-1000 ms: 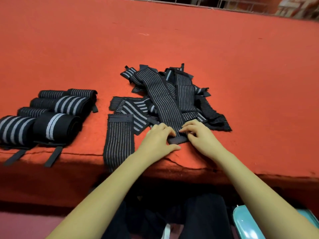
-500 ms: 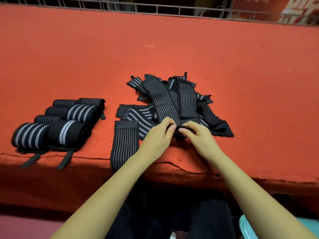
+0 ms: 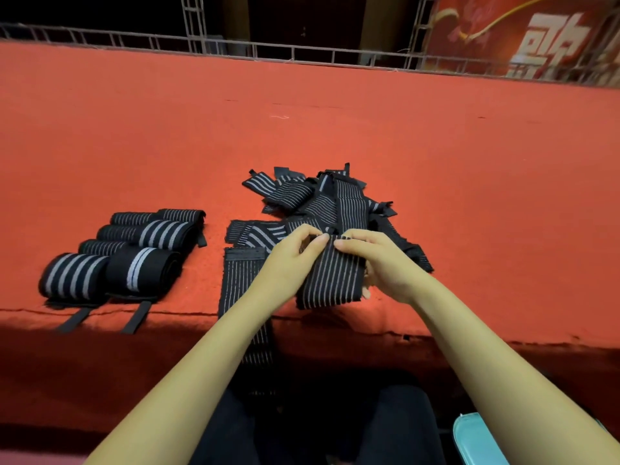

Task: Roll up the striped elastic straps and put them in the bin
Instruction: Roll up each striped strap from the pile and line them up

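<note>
1. Head view: left hand (image 3: 288, 263) and right hand (image 3: 385, 263) pinch the top edge of one striped strap (image 3: 332, 280) at centre, fingers curled on it.
2. Risk: the elastic springs back and the coil loosens if either pinch slips.
3. Risk: loose pile (image 3: 335, 203) at 12 o'clock touches the strap and may snag.
4. Rolled straps (image 3: 134, 256) at 9 o'clock lie near the surface (image 3: 469, 196) edge; a nudge could drop them.

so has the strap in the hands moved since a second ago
Yes. Its near end lay flat on the table; now the left hand and right hand pinch the strap up off it, beside the flat strap that stayed put.
</note>
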The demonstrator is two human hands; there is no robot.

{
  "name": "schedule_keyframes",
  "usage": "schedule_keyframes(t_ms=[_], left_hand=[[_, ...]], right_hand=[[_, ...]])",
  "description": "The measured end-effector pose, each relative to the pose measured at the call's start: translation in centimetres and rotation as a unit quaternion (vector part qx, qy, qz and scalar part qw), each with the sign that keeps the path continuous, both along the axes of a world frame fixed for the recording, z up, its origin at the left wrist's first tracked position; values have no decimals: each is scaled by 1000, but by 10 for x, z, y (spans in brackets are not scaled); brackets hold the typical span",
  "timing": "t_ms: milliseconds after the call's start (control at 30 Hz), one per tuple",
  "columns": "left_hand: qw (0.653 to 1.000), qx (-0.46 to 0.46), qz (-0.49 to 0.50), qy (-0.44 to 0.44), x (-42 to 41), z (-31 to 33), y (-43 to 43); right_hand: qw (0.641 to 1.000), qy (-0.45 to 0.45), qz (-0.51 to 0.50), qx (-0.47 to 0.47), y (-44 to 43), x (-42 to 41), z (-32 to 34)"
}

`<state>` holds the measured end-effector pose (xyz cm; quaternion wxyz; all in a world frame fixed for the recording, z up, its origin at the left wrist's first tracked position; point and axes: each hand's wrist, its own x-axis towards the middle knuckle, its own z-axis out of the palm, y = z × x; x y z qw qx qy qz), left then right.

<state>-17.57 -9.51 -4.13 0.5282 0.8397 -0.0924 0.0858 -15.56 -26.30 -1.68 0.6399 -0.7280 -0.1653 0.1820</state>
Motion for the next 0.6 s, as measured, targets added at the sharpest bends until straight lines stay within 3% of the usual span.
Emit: schedule_keyframes(t_ms=[233, 367, 500, 600], left_hand=[[975, -213, -61, 30, -42, 41, 12], [966, -243, -73, -38, -68, 79, 21], [955, -260, -87, -110, -94, 116, 37], [963, -216, -58, -148, -98, 126, 53]], right_hand=[[987, 47, 86, 128, 25, -26, 42], [961, 57, 162, 219, 42, -46, 77], [911, 59, 268, 309, 64, -70, 108], [932, -2, 238, 273, 80, -66, 112]])
